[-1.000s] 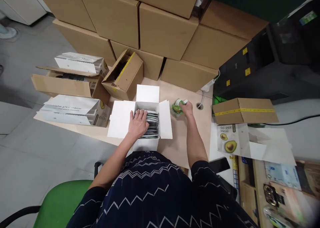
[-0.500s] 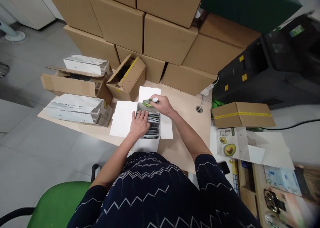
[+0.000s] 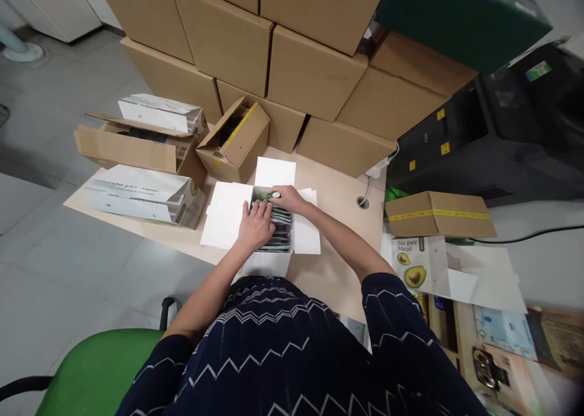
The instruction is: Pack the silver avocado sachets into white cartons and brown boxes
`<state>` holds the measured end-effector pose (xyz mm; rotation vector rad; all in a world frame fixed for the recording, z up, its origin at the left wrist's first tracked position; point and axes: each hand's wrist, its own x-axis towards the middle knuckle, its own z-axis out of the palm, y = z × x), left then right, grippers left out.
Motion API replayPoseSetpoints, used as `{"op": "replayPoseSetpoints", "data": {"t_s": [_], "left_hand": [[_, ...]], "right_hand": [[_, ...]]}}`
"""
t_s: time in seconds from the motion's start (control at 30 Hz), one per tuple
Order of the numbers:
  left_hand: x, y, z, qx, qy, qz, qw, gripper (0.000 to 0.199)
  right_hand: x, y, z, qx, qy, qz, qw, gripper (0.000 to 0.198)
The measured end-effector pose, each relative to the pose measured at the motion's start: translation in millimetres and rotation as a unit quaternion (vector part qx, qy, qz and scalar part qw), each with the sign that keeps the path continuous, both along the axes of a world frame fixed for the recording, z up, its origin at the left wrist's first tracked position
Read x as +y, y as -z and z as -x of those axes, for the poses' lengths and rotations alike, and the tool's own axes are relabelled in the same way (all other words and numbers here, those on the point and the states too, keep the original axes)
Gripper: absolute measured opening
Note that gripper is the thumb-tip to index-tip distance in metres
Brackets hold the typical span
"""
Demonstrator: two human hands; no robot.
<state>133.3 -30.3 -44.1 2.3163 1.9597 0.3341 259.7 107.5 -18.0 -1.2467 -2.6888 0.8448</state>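
Note:
An opened white box (image 3: 266, 264) stands on the table in front of me, its flaps spread outward. Dark, flat pouches (image 3: 279, 236) are packed in a row inside it. My left hand (image 3: 256, 226) lies on the pouches with its fingers stretched out. At the box's far end, my right hand (image 3: 289, 199) grips a green spouted pouch (image 3: 261, 196) near its white cap (image 3: 275, 194). Most of that pouch is hidden by the box and my hands.
Two white printed cartons (image 3: 137, 191) and opened brown boxes (image 3: 237, 139) stand on the left of the table (image 3: 337, 191). Stacked cardboard boxes (image 3: 314, 75) form a wall behind. A black machine (image 3: 438, 142) is at right, a green chair (image 3: 100, 373) at lower left.
My right hand has lowered the green spouted pouch into the far end of the white box. My left hand stays on the packed pouches. The view has shifted slightly.

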Motion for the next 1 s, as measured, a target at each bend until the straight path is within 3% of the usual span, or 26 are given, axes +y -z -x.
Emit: {"op": "replayPoseSetpoints", "data": {"t_s": [0.23,0.4,0.6,0.73,0.87,0.93,1.0], "left_hand": [[0,2.9,0,0.003,0.002,0.001,1.000,0.058],[1,0.4,0,0.005,0.002,0.004,1.000,0.057],[0,-2.9,1,-0.004,0.002,0.002,1.000,0.051],[0,0.1,1,-0.001,0.002,-0.008,1.000,0.051],[0,-0.8,3,-0.001,0.008,-0.015,1.000,0.052],[-6,-5.3,5,-0.015,0.016,-0.021,1.000,0.050],[-19,-11.3,7,-0.038,0.025,-0.037,0.998,0.047]], "right_hand": [[-5,-11,11,-0.159,-0.062,-0.063,0.983,0.028],[-7,-23,38,-0.233,-0.111,-0.088,0.962,0.026],[-3,-11,56,-0.248,-0.143,-0.098,0.953,0.025],[-1,-2,52,-0.242,-0.136,-0.114,0.954,0.027],[0,-18,38,-0.194,-0.132,-0.064,0.970,0.026],[1,-33,24,-0.146,-0.079,-0.073,0.983,0.028],[3,-43,6,-0.127,0.014,-0.130,0.983,0.032]]}}
